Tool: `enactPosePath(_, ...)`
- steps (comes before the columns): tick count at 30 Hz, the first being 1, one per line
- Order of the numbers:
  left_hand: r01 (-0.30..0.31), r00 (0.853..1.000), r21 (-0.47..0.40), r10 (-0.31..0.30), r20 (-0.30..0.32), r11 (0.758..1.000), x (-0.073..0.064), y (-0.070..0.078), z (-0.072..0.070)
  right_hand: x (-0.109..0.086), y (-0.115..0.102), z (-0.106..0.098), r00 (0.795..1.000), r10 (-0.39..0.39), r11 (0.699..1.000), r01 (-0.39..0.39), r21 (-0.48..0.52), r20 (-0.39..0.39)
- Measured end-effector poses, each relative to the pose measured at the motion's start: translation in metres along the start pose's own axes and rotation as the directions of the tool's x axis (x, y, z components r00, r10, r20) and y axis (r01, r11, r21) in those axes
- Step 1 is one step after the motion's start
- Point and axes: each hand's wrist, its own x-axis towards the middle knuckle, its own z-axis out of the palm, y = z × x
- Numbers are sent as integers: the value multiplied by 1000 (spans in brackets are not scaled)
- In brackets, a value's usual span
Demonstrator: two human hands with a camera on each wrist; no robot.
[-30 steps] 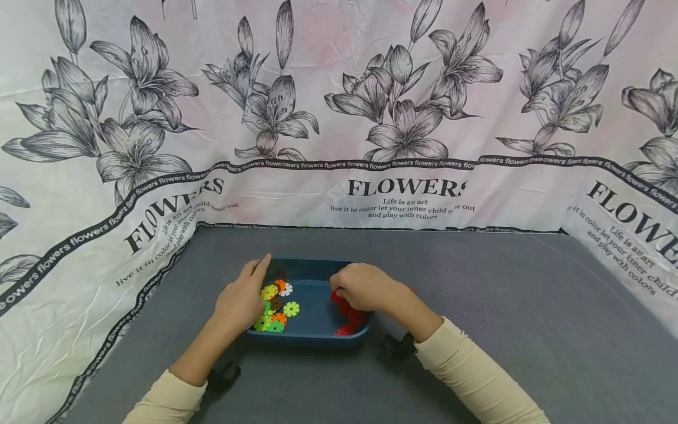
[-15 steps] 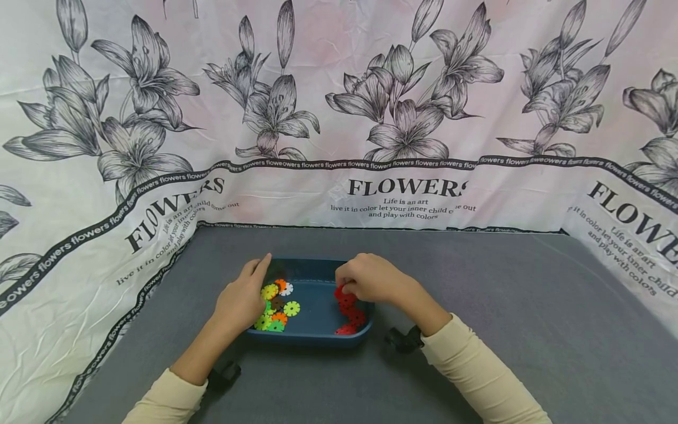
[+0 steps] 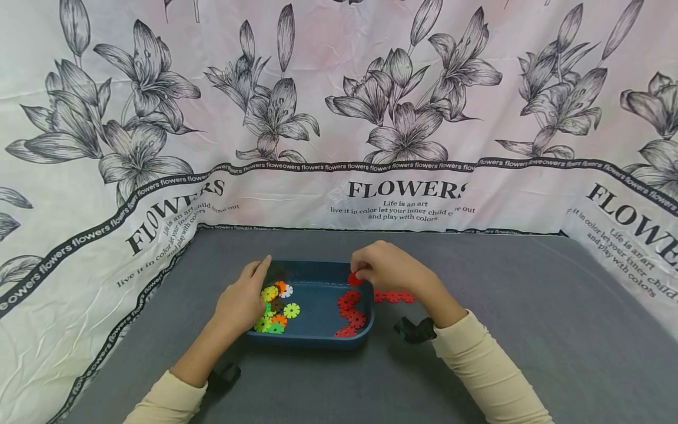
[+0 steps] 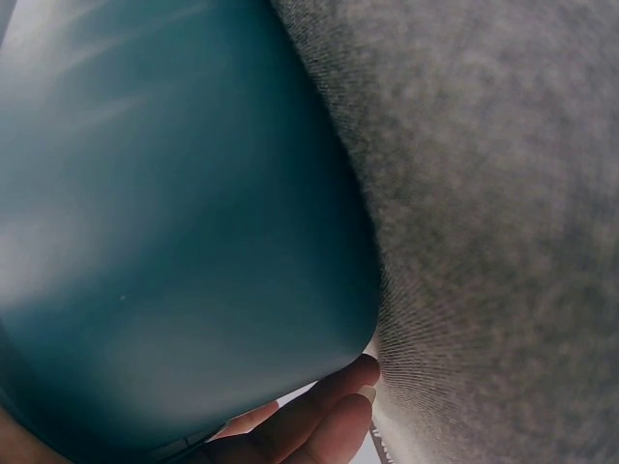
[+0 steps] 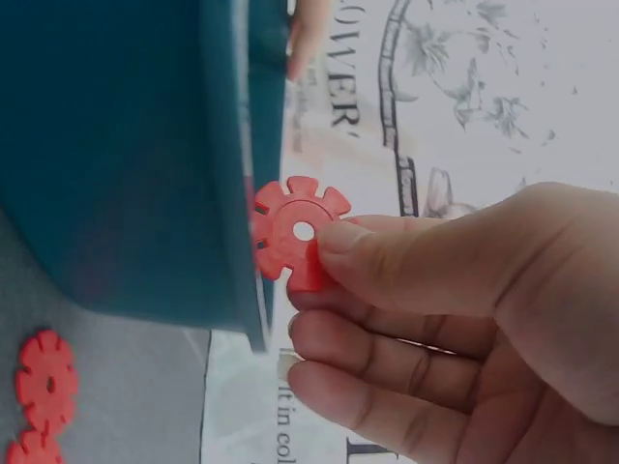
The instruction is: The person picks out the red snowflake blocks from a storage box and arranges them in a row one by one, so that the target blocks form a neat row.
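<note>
My left hand (image 3: 239, 297) grips the left end of a dark blue plastic bin (image 3: 312, 340); in the left wrist view, its fingers (image 4: 324, 406) bend around the lower corner. Between thumb and fingertips, my right hand (image 3: 389, 271) pinches a red notched plastic disc (image 5: 300, 230) at the bin's right rim. More red discs (image 3: 348, 306) lie inside along the bin's right side. A mixed heap of yellow, green, orange, white and brown discs (image 3: 278, 305) sits at its left, partly hidden by the left hand.
On the grey table (image 3: 508, 294), just right of the bin, a row of red discs (image 3: 392, 295) lies flat. Black wrist devices show under both forearms. A flower-printed cloth (image 3: 296, 194) stands behind and around the table.
My right hand has lifted from the red discs in the bin and moved up and right to the rim with one disc. The red row outside has come into view. My left hand stays put.
</note>
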Motion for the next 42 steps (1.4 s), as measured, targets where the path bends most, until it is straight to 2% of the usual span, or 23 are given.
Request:
enactPosePath(8,12,1000,8,-12,5,1000,0,1,-1,-3,9,-8,996,49,999,-51,20,70)
enactPosePath(14,13,1000,9,-13,9,1000,-1,1,-1,-4,14,-11,997,47,998,-50,38,68)
enactPosePath(23,13,1000,5,-13,10,1000,-1,1,-2,-7,15,-18,988,126,989,-132,65,92)
enactPosePath(31,19,1000,5,-19,14,1000,0,3,-2,-10,18,-19,988,102,991,-111,73,116)
enactPosePath(42,9,1000,1,-9,7,1000,0,1,-1,-13,17,-24,982,117,989,-128,68,151)
